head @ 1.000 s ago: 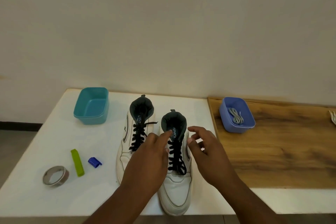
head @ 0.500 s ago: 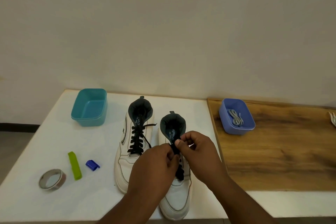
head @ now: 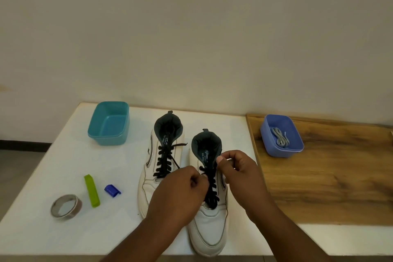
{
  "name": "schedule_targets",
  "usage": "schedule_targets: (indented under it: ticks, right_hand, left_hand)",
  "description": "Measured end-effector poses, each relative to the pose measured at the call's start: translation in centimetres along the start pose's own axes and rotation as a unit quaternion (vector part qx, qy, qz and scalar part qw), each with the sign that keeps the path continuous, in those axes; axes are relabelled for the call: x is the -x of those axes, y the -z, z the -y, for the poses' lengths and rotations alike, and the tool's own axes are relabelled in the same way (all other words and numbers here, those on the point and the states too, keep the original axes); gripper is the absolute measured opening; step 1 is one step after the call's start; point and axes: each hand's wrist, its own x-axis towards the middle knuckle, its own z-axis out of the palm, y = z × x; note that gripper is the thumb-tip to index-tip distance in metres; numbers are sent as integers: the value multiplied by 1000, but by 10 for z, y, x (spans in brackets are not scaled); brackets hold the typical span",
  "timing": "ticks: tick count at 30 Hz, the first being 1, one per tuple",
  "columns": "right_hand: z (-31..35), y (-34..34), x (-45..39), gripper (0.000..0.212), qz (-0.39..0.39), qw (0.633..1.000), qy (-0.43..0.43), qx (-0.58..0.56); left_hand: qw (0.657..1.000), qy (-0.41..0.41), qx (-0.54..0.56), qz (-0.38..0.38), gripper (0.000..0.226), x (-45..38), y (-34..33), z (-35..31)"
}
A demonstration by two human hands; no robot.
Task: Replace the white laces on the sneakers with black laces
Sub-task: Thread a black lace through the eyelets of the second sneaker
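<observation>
Right sneaker (head: 209,225): nearest thing on the white tabletop (head: 70,225), toe at the front edge, heel pointing away; a black lace (head: 211,187) is threaded up its front.
Left hand (head: 180,195): over the right sneaker's lacing, fingers curled in; it seems to pinch the black lace at the upper eyelets, though the grip itself is hidden.
Right hand (head: 240,172): just beside the left hand, on the sneaker's other side, thumb and fingers pinched together near the tongue; what they clamp cannot be made out clearly.
Left sneaker (head: 161,166): just beside the right one and a little farther back, laced in black, with loose lace ends lying across its collar.
Small items: a tape roll (head: 66,208), a green clip (head: 91,190) and a small blue piece (head: 112,190) lie on the tabletop to the left.
Blue tub (head: 281,136): on the wooden board (head: 329,176) to the right, well apart from the sneakers; it holds a bundle of pale laces (head: 280,137).
Teal tub (head: 109,125): at the far left of the tabletop near the wall; nothing shows inside it.
</observation>
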Motion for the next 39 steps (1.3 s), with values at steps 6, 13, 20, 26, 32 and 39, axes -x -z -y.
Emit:
schedule_targets:
  ticks: [6, 13, 20, 26, 32, 39]
  right_hand:
    - [-1, 16, 7, 18, 32, 995, -17, 94]
    - [11, 14, 36, 27, 95, 960, 27, 262]
    - [8, 13, 40, 16, 121, 950, 48, 284]
    - [10, 14, 42, 15, 123, 933, 72, 329]
    - [10, 16, 41, 14, 131, 928, 67, 343]
    - [9, 21, 38, 15, 170, 917, 25, 361]
  left_hand:
    - [994, -54, -21, -97, 12, -3, 10, 0]
    - [986, -57, -67, -140, 28, -21, 7, 5]
    - [955, -54, -290, -22, 44, -54, -2, -27]
    - [937, -24, -344, 61, 54, -64, 4, -32]
    - [971, 14, -230, 57, 26, -63, 7, -35]
    - [972, -62, -189, -124, 20, -47, -6, -7]
